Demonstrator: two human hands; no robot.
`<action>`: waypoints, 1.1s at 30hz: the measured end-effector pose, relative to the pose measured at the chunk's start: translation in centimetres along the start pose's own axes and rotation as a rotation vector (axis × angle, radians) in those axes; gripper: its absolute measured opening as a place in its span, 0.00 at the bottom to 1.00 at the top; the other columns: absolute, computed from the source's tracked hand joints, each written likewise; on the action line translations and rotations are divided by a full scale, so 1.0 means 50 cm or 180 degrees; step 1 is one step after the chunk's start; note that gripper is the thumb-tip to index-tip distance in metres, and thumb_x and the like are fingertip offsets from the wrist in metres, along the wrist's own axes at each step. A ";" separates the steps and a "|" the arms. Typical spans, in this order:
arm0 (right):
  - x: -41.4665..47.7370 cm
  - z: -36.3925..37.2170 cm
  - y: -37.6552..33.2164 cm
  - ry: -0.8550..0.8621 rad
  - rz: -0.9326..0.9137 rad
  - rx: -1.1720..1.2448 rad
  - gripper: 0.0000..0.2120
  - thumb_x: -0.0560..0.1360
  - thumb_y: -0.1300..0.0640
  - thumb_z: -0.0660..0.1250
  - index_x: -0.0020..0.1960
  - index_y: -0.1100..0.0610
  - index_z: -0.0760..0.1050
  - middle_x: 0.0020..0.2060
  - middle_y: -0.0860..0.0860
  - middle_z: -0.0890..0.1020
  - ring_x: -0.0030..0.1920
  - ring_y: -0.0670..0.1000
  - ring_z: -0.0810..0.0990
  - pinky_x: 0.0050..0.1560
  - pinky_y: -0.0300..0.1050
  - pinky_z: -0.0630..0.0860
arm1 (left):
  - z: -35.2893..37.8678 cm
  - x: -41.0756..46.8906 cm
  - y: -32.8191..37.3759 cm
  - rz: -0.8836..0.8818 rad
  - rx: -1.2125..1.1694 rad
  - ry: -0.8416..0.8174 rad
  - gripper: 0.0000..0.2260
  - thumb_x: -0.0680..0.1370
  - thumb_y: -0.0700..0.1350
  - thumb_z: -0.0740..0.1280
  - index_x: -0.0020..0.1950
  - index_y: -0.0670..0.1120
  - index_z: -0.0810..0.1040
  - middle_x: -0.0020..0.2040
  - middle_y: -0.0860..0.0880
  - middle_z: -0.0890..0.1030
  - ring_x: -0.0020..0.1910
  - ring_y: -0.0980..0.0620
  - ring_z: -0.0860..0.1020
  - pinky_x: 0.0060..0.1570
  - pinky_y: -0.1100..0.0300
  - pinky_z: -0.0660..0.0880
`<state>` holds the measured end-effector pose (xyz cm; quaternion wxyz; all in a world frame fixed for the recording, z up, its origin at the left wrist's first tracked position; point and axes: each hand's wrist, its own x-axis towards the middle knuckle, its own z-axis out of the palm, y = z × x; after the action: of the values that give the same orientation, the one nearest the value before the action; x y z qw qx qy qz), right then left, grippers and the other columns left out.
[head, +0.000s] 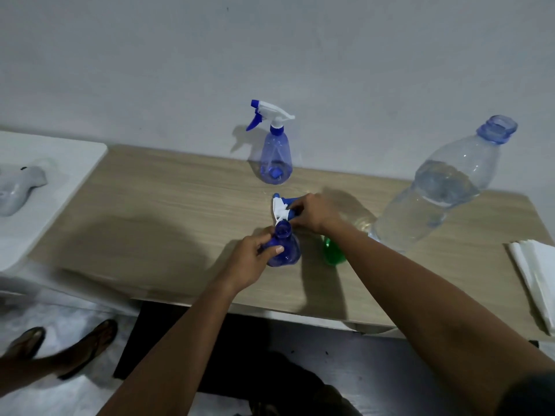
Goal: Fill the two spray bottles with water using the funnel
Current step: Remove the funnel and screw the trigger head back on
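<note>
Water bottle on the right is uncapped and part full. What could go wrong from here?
The right hand holds the spray head, its forearm close beside the open water bottle; drawing back could tip and spill it. The green funnel lies partly under that forearm and might get swept aside.

One head-worn wide view looks forward and steeply down onto the tabletop [180, 205] from close above, facing the wall [270, 55], with floor [75, 385] showing beneath its near edge.
</note>
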<state>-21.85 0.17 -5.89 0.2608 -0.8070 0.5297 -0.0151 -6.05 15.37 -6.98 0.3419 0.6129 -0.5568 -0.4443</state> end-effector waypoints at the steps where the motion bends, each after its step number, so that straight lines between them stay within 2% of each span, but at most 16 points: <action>1: -0.001 -0.001 -0.002 -0.0024 -0.0017 -0.0008 0.17 0.67 0.49 0.77 0.55 0.49 0.85 0.48 0.50 0.86 0.47 0.53 0.82 0.51 0.49 0.80 | -0.002 0.000 0.000 0.0020 -0.0023 -0.0008 0.11 0.80 0.36 0.67 0.62 0.38 0.80 0.55 0.47 0.82 0.50 0.64 0.79 0.50 0.77 0.70; 4: -0.006 -0.015 -0.003 -0.0025 -0.0054 0.0229 0.19 0.69 0.53 0.77 0.59 0.50 0.84 0.51 0.51 0.86 0.50 0.52 0.82 0.52 0.45 0.78 | -0.007 -0.002 0.008 0.0112 -0.0072 -0.0032 0.13 0.80 0.36 0.67 0.64 0.40 0.79 0.57 0.49 0.83 0.49 0.70 0.78 0.50 0.78 0.69; 7: -0.039 -0.065 -0.019 0.0360 -0.0335 0.0582 0.17 0.71 0.56 0.77 0.60 0.53 0.84 0.51 0.52 0.86 0.47 0.50 0.81 0.49 0.40 0.73 | -0.009 -0.002 0.009 0.0198 -0.0128 -0.0077 0.11 0.80 0.37 0.68 0.63 0.42 0.80 0.58 0.47 0.83 0.52 0.61 0.80 0.53 0.73 0.71; 11: -0.131 -0.156 -0.066 0.0871 -0.0861 0.1545 0.14 0.73 0.55 0.76 0.58 0.54 0.83 0.47 0.50 0.87 0.44 0.54 0.83 0.52 0.53 0.79 | -0.011 -0.002 0.005 0.0158 -0.0139 -0.0137 0.12 0.81 0.42 0.67 0.64 0.45 0.80 0.57 0.47 0.84 0.55 0.54 0.82 0.51 0.73 0.73; 14: -0.206 -0.210 -0.097 0.1062 -0.1130 0.2133 0.16 0.75 0.59 0.75 0.61 0.60 0.81 0.51 0.52 0.85 0.45 0.54 0.85 0.52 0.51 0.81 | -0.009 -0.002 0.001 0.0137 -0.0183 -0.0125 0.13 0.81 0.43 0.67 0.65 0.45 0.79 0.57 0.46 0.85 0.58 0.50 0.82 0.53 0.68 0.74; 17: -0.250 -0.234 -0.113 0.1152 -0.1266 0.2784 0.17 0.76 0.65 0.73 0.65 0.65 0.78 0.61 0.61 0.80 0.52 0.63 0.85 0.58 0.54 0.82 | -0.009 -0.004 0.003 0.0112 -0.0237 -0.0103 0.13 0.81 0.40 0.67 0.66 0.43 0.79 0.58 0.44 0.85 0.58 0.51 0.82 0.54 0.68 0.74; 19: -0.262 -0.231 -0.120 0.1198 -0.1303 0.3094 0.16 0.78 0.66 0.71 0.65 0.64 0.78 0.61 0.64 0.79 0.55 0.63 0.85 0.61 0.55 0.81 | -0.009 -0.003 0.003 0.0117 -0.0266 -0.0110 0.13 0.81 0.39 0.67 0.66 0.42 0.79 0.59 0.43 0.84 0.57 0.52 0.81 0.58 0.63 0.74; 21: -0.267 -0.224 -0.129 0.1184 -0.1286 0.3326 0.15 0.79 0.66 0.68 0.65 0.64 0.77 0.58 0.61 0.82 0.56 0.58 0.86 0.60 0.51 0.81 | -0.009 -0.002 0.004 0.0103 -0.0295 -0.0105 0.13 0.80 0.38 0.67 0.65 0.41 0.79 0.60 0.43 0.83 0.58 0.53 0.80 0.60 0.61 0.73; 24: -0.272 -0.200 -0.141 0.1115 -0.1230 0.3487 0.13 0.80 0.67 0.67 0.64 0.63 0.77 0.53 0.55 0.85 0.55 0.52 0.86 0.58 0.44 0.80 | -0.008 0.000 0.004 0.0093 -0.0311 -0.0061 0.14 0.80 0.37 0.68 0.66 0.41 0.78 0.61 0.44 0.83 0.59 0.53 0.79 0.60 0.64 0.73; 27: -0.266 -0.171 -0.142 0.1039 -0.1181 0.3493 0.12 0.80 0.68 0.66 0.63 0.63 0.77 0.51 0.55 0.84 0.54 0.51 0.86 0.59 0.44 0.80 | -0.005 0.002 0.002 0.0116 -0.0265 -0.0068 0.15 0.80 0.38 0.68 0.67 0.41 0.78 0.60 0.45 0.83 0.58 0.54 0.79 0.58 0.67 0.74; 31: -0.255 -0.150 -0.136 0.1004 -0.1204 0.3360 0.12 0.81 0.69 0.65 0.63 0.61 0.77 0.53 0.60 0.83 0.55 0.54 0.84 0.60 0.46 0.81 | -0.007 0.002 0.003 0.0131 -0.0189 -0.0064 0.15 0.81 0.37 0.67 0.68 0.40 0.77 0.63 0.48 0.81 0.61 0.55 0.78 0.57 0.73 0.72; 33: -0.250 -0.139 -0.129 0.1000 -0.1260 0.3229 0.13 0.81 0.68 0.65 0.63 0.58 0.78 0.53 0.65 0.83 0.55 0.58 0.84 0.60 0.50 0.81 | -0.007 0.001 0.003 0.0102 -0.0179 -0.0078 0.16 0.81 0.37 0.67 0.69 0.41 0.77 0.64 0.50 0.80 0.63 0.54 0.78 0.56 0.76 0.71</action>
<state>-23.97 10.08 6.07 0.5261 -0.6526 0.3271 -0.4363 -5.78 15.28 -6.75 0.3592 0.5886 -0.5580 -0.4617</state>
